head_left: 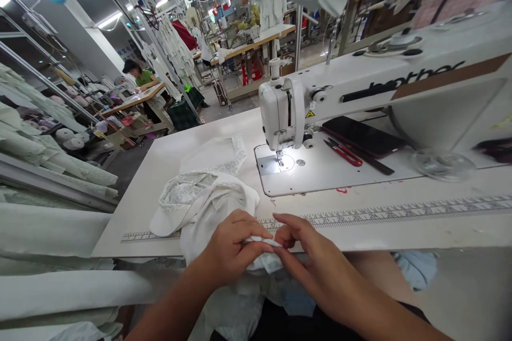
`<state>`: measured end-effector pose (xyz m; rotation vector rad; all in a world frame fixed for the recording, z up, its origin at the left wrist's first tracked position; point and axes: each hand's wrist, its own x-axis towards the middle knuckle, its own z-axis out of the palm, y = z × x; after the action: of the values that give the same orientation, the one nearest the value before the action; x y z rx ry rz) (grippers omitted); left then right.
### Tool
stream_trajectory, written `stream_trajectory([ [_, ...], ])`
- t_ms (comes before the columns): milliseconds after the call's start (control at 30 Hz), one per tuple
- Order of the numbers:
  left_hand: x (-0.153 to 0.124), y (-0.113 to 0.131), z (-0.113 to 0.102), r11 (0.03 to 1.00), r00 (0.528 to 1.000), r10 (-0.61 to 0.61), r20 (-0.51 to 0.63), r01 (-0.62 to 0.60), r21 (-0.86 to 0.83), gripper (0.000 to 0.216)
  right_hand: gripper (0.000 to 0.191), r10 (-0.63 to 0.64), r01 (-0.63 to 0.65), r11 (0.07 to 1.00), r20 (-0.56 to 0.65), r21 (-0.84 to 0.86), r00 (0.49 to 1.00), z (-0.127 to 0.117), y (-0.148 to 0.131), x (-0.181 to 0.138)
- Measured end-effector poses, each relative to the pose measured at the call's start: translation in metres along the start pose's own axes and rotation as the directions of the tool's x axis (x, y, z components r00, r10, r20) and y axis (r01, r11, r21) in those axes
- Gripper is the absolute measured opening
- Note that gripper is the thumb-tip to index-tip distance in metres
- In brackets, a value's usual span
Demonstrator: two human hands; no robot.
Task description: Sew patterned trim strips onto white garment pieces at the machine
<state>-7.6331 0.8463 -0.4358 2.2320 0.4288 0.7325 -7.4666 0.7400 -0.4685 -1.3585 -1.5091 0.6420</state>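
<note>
fabric fold (pixel 262 250) | axis sideways, seemingly | left hand (pixel 234 245), right hand (pixel 312 258) | fingers (pixel 250 226) clamped on it

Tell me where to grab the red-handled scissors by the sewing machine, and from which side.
Grip the red-handled scissors by their red handles, coming from the near side. They lie flat on the white machine bed, so fingers can likely close on them from above, while the black phone right behind them crowds the far side.

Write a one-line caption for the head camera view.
Left hand and right hand pinch white fabric beside a Brother sewing machine.
</note>
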Motion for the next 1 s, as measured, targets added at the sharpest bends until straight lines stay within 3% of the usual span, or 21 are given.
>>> stream_trajectory([
  [167, 0.001, 0.004, 0.001, 0.999, 0.999, -0.003, 0.046, 0.001, 0.045, 0.014, 0.033, 0.001, -0.001, 0.999, 0.003, -0.039, 1.0, 0.0, -0.001, -0.002],
  [267, 0.003, -0.001, 0.006, 0.997, 1.0, 0.008, 0.002, -0.008, 0.072, 0.013, 0.027, -0.078, 0.096, 0.974, 0.095, -0.203, 0.992, -0.017, 0.003, 0.006],
  [333, 0.006, -0.009, 0.01, 0.998, 1.0, -0.007, -0.027, 0.009, 0.064, 0.011, 0.022, -0.096, 0.142, 0.892, 0.127, -0.429, 0.987, -0.042, 0.014, 0.019],
  [400, 0.01, -0.017, 0.015, 0.998, 0.998, -0.05, -0.033, 0.051, 0.048, 0.011, 0.024, -0.061, 0.052, 0.752, 0.009, -0.657, 0.998, -0.076, 0.032, 0.036],
  [467, 0.012, -0.026, 0.019, 0.996, 0.996, -0.083, -0.029, 0.084, 0.035, 0.014, 0.029, -0.031, -0.057, 0.669, -0.105, -0.741, 0.994, -0.111, 0.053, 0.053],
  [600, 0.014, -0.035, 0.022, 0.994, 0.994, -0.103, -0.04, 0.104, 0.019, 0.016, 0.029, 0.038, -0.18, 0.518, -0.188, -0.836, 0.981, -0.158, 0.084, 0.073],
  [767, 0.012, -0.036, 0.021, 0.995, 0.994, -0.1, -0.052, 0.101, 0.014, 0.014, 0.029, 0.194, -0.268, 0.401, -0.205, -0.876, 0.959, -0.169, 0.083, 0.049],
  [900, 0.011, -0.037, 0.02, 0.995, 0.994, -0.102, -0.04, 0.102, -0.014, 0.011, 0.023, 0.323, -0.357, 0.314, -0.255, -0.88, 0.911, -0.169, 0.072, 0.017],
  [1000, 0.012, -0.039, 0.021, 0.993, 0.994, -0.107, -0.027, 0.106, -0.05, 0.008, 0.016, 0.366, -0.364, 0.293, -0.248, -0.884, 0.897, -0.166, 0.07, 0.013],
])
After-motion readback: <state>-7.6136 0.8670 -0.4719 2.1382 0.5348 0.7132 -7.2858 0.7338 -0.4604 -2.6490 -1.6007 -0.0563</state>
